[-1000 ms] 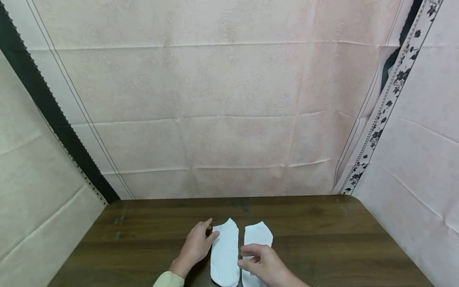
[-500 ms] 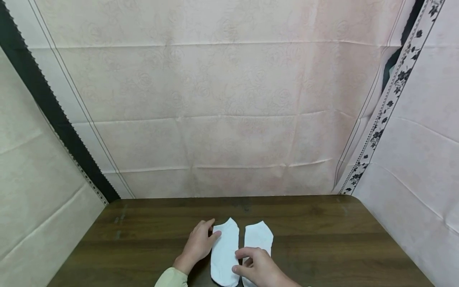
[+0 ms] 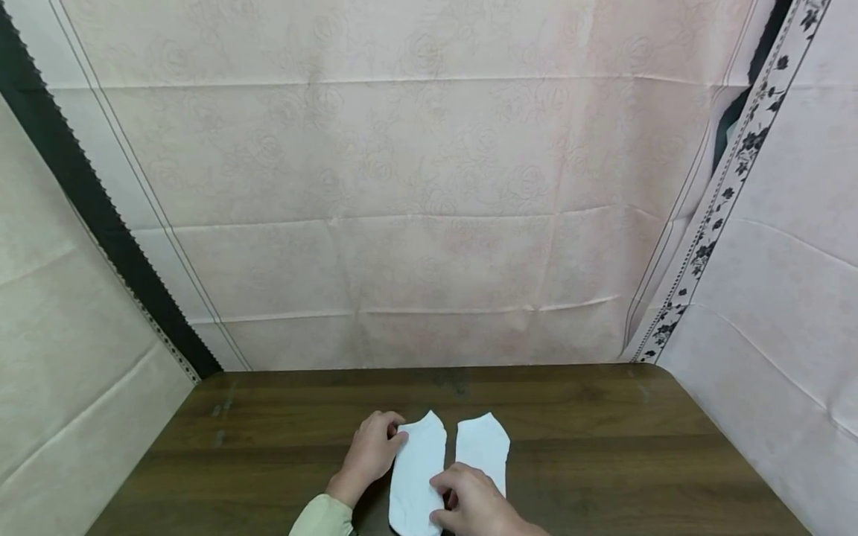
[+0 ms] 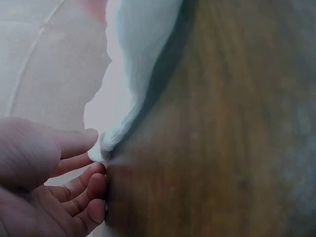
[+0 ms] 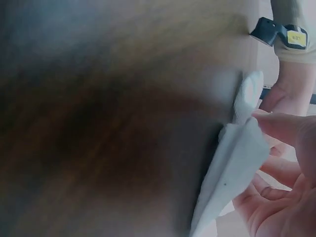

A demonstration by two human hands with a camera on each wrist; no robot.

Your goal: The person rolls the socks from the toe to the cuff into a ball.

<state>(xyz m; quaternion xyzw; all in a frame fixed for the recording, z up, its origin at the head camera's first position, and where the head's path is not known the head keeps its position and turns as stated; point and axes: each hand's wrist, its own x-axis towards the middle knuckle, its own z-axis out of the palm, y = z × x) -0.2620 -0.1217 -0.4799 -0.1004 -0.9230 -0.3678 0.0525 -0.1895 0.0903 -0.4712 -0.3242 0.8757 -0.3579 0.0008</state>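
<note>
Two white ankle socks lie flat side by side on the table, cuffs pointing away. The left sock sits between my hands. At its upper left corner, my left hand pinches the cuff between thumb and index finger; in the left wrist view that cuff corner is slightly raised. My right hand reaches across the right sock and pinches the left sock's lower right edge with thumb and fingers. The right hand covers the lower part of the right sock. In the right wrist view, the right sock appears nearer.
The brown wooden table spreads out to both sides. A pale patterned cloth hangs behind it, with more cloth at the left and right. A dark wrist strap shows on the left arm.
My right hand has moved left from the right sock onto the left sock's edge. The left sock has shifted slightly left at its lower end. My left hand stays near the cuff.
</note>
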